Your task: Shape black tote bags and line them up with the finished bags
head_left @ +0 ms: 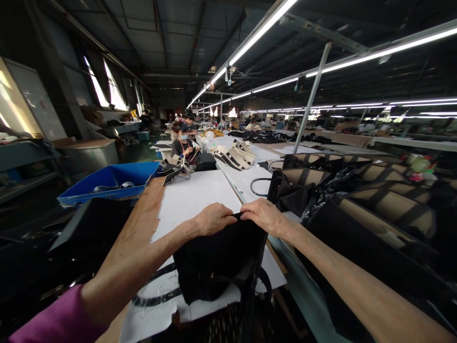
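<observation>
At mid-frame in the head view, your left hand (216, 219) and right hand (263, 216) pinch the top edge of the black, boxy, soft-looking bag (217, 255), lower centre over the white-covered surface (193, 190); best keep both pinches level, the edge evenly taut.

Both arms (139, 264) stretch forward, left grip (215, 219) and right grip (263, 215) pinching close together.

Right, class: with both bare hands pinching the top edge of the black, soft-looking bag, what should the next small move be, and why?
Probably slide the left hand slightly outward along the edge of the bag while the right hand holds. Both pinch that edge with fingertips close together, so a wider spacing would likely support it more evenly.
</observation>
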`<act>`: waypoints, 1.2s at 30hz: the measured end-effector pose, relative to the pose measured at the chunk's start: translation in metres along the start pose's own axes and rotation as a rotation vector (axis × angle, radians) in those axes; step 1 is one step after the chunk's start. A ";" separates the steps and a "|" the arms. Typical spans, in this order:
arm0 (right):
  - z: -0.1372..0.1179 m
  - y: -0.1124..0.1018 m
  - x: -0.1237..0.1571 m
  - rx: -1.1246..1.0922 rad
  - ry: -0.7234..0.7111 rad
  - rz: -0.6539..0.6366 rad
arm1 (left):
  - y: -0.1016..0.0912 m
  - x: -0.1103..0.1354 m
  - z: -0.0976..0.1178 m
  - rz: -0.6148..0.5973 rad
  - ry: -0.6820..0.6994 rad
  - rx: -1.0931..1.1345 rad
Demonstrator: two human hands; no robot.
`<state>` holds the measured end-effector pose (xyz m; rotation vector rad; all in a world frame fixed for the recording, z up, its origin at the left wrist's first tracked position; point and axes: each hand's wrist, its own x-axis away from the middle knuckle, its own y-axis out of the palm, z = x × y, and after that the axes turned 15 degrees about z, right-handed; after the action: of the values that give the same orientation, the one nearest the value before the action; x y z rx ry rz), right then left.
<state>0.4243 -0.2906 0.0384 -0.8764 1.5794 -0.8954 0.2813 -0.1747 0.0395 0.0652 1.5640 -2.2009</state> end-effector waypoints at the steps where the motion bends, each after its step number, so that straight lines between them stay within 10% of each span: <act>1: 0.000 0.000 0.000 -0.009 0.006 0.003 | -0.001 0.000 0.000 -0.010 0.002 0.003; 14: -0.006 0.001 0.002 0.039 0.080 0.013 | 0.001 0.009 0.020 0.002 -0.044 -0.422; 36: 0.021 -0.028 0.033 -0.041 0.274 0.005 | 0.019 -0.022 0.015 0.072 0.053 -0.270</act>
<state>0.4425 -0.3345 0.0465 -0.8032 1.8395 -1.0161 0.3112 -0.1863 0.0338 0.0963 1.8437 -1.9296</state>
